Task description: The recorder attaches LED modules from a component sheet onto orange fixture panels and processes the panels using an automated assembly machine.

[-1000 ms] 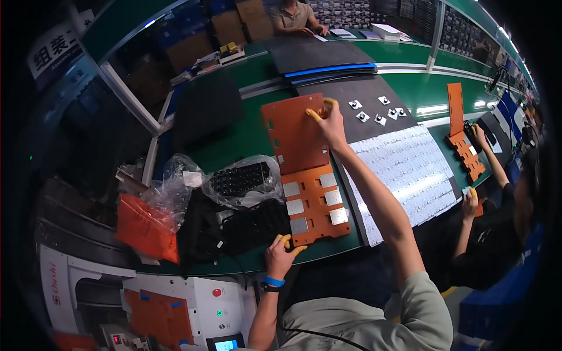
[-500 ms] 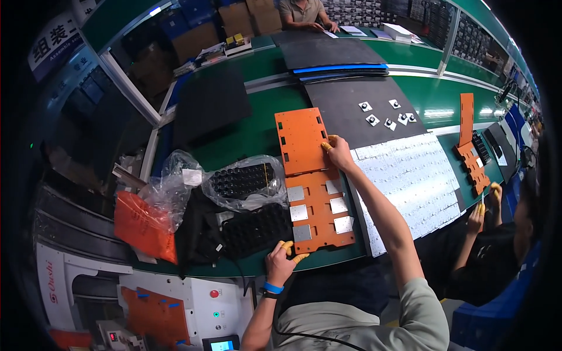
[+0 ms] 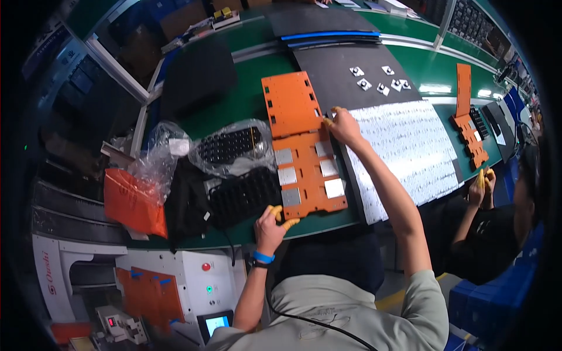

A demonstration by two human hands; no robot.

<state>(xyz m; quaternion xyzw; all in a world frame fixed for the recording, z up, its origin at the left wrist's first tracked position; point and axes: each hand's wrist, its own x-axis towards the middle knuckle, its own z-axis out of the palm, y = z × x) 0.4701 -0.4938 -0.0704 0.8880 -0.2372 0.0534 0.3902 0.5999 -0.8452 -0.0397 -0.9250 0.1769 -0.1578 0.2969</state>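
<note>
Two orange fixture plates lie end to end on the green counter [image 3: 246, 105]: the lower plate [image 3: 307, 175] carries grey metal squares, and the upper plate [image 3: 291, 104] lies flat beyond it. The left hand [image 3: 270, 225], fingers curled with yellow fingertip covers, grips the lower plate's near-left corner beside a black keyboard [image 3: 244, 196]. The right hand [image 3: 344, 126] pinches the seam between the plates at their right edge, next to a white printed sheet [image 3: 404, 146]. A bagged keyboard [image 3: 229, 146] lies to the left.
</note>
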